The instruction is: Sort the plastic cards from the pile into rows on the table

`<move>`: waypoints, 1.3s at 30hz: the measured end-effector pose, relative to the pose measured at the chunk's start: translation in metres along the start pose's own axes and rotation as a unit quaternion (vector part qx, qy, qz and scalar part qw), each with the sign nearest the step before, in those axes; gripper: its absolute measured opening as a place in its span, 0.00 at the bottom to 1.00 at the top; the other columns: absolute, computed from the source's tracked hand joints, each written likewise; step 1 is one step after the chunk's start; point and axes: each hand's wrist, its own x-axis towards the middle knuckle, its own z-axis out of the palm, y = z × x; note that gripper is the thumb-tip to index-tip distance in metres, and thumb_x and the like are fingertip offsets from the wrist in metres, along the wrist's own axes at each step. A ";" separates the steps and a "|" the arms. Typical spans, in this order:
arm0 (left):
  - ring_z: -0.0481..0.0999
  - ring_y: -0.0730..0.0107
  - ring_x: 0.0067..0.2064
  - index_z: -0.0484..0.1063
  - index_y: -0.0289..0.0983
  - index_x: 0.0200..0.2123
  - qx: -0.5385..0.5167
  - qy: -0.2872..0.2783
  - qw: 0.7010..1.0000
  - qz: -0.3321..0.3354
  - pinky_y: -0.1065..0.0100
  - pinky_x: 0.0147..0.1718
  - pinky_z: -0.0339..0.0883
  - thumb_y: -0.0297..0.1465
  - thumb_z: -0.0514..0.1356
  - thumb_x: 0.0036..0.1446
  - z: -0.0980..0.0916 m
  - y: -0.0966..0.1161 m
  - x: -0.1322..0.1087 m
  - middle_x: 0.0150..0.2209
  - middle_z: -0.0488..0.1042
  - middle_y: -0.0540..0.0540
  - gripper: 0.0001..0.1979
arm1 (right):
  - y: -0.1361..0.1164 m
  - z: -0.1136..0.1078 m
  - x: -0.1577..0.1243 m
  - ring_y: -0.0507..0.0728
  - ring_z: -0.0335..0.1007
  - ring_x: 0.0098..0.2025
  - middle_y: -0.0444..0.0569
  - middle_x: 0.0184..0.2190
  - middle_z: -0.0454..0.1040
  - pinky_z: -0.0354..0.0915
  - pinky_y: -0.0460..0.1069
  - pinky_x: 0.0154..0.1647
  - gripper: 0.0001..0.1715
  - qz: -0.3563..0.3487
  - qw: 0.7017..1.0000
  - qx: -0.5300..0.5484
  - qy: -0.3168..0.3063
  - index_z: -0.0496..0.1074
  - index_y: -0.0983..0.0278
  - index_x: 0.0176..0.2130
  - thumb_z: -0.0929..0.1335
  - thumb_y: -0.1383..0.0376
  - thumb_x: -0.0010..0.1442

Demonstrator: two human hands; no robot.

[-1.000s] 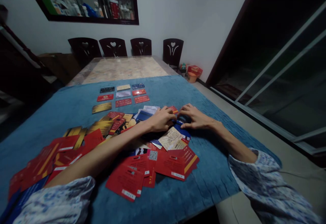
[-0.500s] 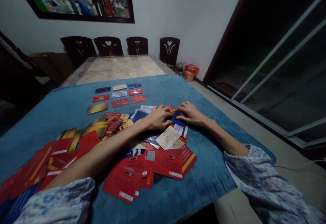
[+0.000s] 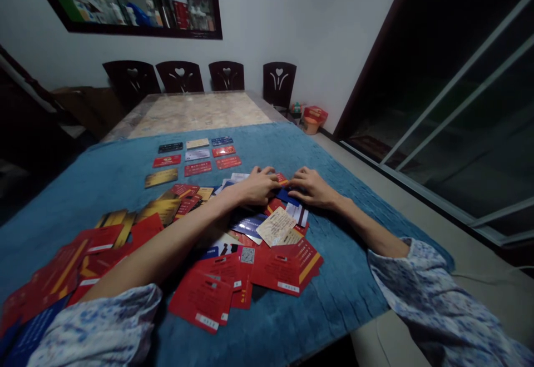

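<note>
A loose pile of plastic bank-style cards, red, gold, blue and white, covers the near part of the blue cloth. Over its far right end my left hand (image 3: 259,186) rests palm down, fingers bent and apart, touching the cards. My right hand (image 3: 312,188) faces it from the right, with thumb and fingers parted. A dark blue card (image 3: 287,196) lies between the hands, by the right thumb. Just beyond the fingertips shows a red card (image 3: 282,179). Nearer me lie a cream card (image 3: 276,226) and several red cards (image 3: 273,267). My left forearm hides part of the pile.
Beyond the pile, cards lie in short rows, with a gold card (image 3: 161,178) at the near left. The blue cloth (image 3: 334,278) covers the near part of a marble-topped table (image 3: 200,112). Several dark chairs (image 3: 279,83) stand at its far end. A sliding glass door is at right.
My left hand has drawn slightly back and up, and its thumb has gone out of sight. More of a red card shows below it. The right hand has hardly moved.
</note>
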 end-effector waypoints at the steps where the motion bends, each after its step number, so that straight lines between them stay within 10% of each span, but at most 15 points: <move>1: 0.61 0.46 0.65 0.77 0.40 0.50 0.007 0.000 1.000 0.007 0.47 0.55 0.57 0.26 0.58 0.58 0.000 -0.001 0.001 0.56 0.76 0.40 0.17 | -0.001 -0.002 -0.001 0.63 0.64 0.47 0.56 0.42 0.76 0.60 0.59 0.48 0.22 -0.005 1.000 0.005 -0.006 0.78 0.60 0.53 0.65 0.51 0.69; 15: 0.66 0.52 0.64 0.79 0.37 0.40 0.024 0.060 0.995 0.075 0.53 0.57 0.55 0.32 0.55 0.68 0.009 -0.021 -0.007 0.46 0.82 0.41 0.12 | -0.011 -0.016 -0.003 0.65 0.65 0.48 0.57 0.45 0.78 0.62 0.62 0.50 0.27 -0.017 0.999 0.038 -0.021 0.78 0.57 0.56 0.68 0.47 0.66; 24: 0.76 0.62 0.49 0.80 0.36 0.37 -0.048 0.119 0.991 0.024 0.60 0.50 0.65 0.33 0.53 0.70 0.001 -0.030 -0.005 0.44 0.80 0.39 0.16 | -0.007 -0.008 0.000 0.61 0.68 0.43 0.53 0.36 0.79 0.62 0.57 0.45 0.16 -0.023 0.996 0.039 0.075 0.80 0.60 0.49 0.65 0.60 0.70; 39: 0.77 0.60 0.47 0.77 0.35 0.53 -0.125 0.167 0.975 -0.071 0.60 0.50 0.72 0.21 0.55 0.57 0.015 -0.030 0.010 0.44 0.79 0.41 0.21 | -0.010 0.009 0.004 0.62 0.70 0.42 0.54 0.42 0.77 0.64 0.56 0.46 0.20 0.093 0.987 0.012 0.129 0.70 0.61 0.55 0.66 0.68 0.63</move>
